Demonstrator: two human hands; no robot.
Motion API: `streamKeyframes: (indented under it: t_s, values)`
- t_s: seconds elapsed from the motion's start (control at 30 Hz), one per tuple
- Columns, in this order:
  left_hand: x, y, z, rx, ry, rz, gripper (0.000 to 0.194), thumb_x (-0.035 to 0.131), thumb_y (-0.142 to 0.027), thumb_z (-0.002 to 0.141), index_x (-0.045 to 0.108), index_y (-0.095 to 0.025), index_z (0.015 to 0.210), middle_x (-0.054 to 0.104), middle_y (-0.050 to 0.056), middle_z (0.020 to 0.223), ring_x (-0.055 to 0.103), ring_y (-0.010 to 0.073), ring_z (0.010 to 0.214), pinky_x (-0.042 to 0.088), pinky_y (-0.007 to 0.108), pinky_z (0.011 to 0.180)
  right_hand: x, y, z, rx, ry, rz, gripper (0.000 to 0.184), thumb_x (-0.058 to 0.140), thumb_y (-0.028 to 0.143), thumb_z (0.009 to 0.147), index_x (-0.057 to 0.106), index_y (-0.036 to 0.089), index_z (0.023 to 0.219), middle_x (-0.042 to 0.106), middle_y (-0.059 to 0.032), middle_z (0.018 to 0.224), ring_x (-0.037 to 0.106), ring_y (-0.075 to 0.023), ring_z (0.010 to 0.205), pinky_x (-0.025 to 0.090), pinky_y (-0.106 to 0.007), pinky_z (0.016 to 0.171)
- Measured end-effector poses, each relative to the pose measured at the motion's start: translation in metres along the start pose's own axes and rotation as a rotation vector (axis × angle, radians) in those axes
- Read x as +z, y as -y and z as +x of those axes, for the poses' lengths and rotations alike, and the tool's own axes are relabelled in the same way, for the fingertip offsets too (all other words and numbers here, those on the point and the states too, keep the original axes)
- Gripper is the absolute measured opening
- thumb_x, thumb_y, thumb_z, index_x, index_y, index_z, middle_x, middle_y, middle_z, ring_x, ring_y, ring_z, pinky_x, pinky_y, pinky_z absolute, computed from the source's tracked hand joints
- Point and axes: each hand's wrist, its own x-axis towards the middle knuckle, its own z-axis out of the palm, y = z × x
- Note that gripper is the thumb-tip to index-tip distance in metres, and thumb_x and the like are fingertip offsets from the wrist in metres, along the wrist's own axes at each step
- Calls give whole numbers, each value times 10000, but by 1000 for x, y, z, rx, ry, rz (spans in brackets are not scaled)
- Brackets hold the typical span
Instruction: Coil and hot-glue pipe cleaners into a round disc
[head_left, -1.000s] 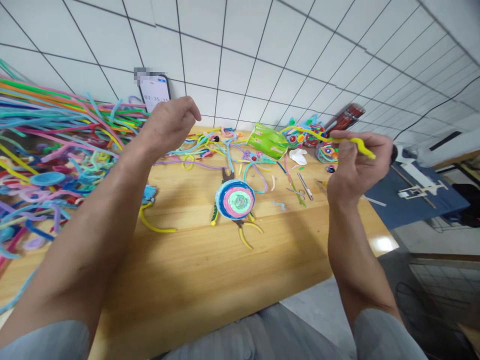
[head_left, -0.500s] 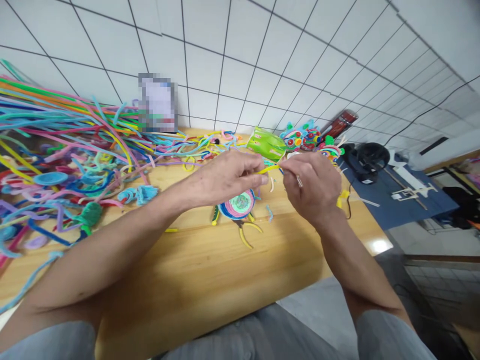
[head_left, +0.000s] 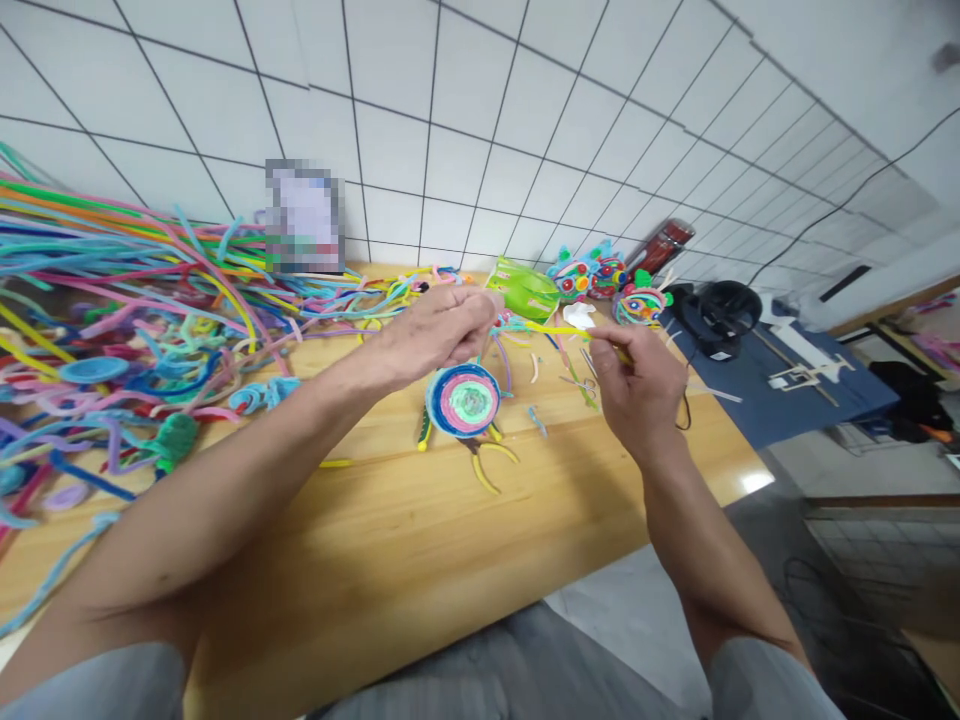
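Observation:
A short yellow pipe cleaner (head_left: 559, 329) sticks out leftward from my right hand (head_left: 641, 385), whose thumb and fingers are closed around its end. To the left, my left hand (head_left: 450, 325) is curled shut in front of the green packet; what its fingers hold, if anything, is hidden. Below it on the table lies a round coiled pipe-cleaner disc (head_left: 463, 400) in blue, pink and pale green rings. Yellow-handled pliers (head_left: 491, 468) poke out from under the disc. Small scissors (head_left: 581, 385) and pipe-cleaner scraps lie between my hands.
Heaped pipe cleaners (head_left: 112, 260) cover the table's left side and back. A green packet (head_left: 525, 288), several colourful pipe-cleaner figures (head_left: 641, 298) and a dark red cylinder (head_left: 660, 250) stand by the tiled wall. A blue surface (head_left: 795, 400) holds a caliper-like tool (head_left: 814, 375).
My hands have moved apart. The yellow pipe cleaner, earlier between both hands, now extends only from my right hand. My left hand has curled up, and more of the disc shows.

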Motion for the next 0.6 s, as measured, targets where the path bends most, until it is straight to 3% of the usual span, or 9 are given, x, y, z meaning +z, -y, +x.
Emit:
streamKeyframes:
  t_s: [0.07, 0.17, 0.33, 0.47, 0.6]
  values:
    - [-2, 4, 4, -22, -62, -78, 438, 561, -400, 1090, 453, -221, 705, 443, -57, 534, 371, 66, 437, 302, 212, 447, -2, -1, -6, 71, 10, 42, 196, 616, 366, 1078, 777, 255, 1067, 823, -36, 951, 739, -187, 778, 558, -307, 683]
    - [-12, 12, 14, 20, -195, -88, 395, 722, -443, 1032, 525, -212, 780, 573, -49, 613, 460, 60, 459, 340, 199, 449, -4, -8, -17, 202, 54, 83, 189, 621, 375, 1051, 765, 256, 1082, 810, -26, 908, 716, -186, 722, 530, -301, 627]
    - [-37, 20, 24, 61, -367, 35, 254, 839, -317, 944, 628, -183, 901, 766, 5, 813, 607, 70, 546, 453, 201, 511, 5, -29, -40, 329, 169, 133, 266, 567, 342, 1021, 728, 241, 1207, 827, -46, 914, 781, -234, 803, 582, -352, 716]
    - [-45, 15, 9, -16, -428, 168, 165, 803, -287, 934, 705, -154, 936, 808, 50, 907, 650, 93, 606, 503, 231, 567, 10, -31, -50, 279, 193, 160, 248, 580, 334, 1036, 767, 247, 1174, 857, -70, 975, 806, -253, 849, 615, -379, 770]
    - [-29, 4, -23, -46, -409, 378, 281, 753, -414, 964, 705, -175, 825, 775, 46, 794, 615, 117, 586, 485, 249, 556, 3, -16, -52, 128, 143, 167, 190, 631, 299, 1065, 790, 261, 1161, 871, -60, 1044, 812, -227, 853, 620, -348, 766]
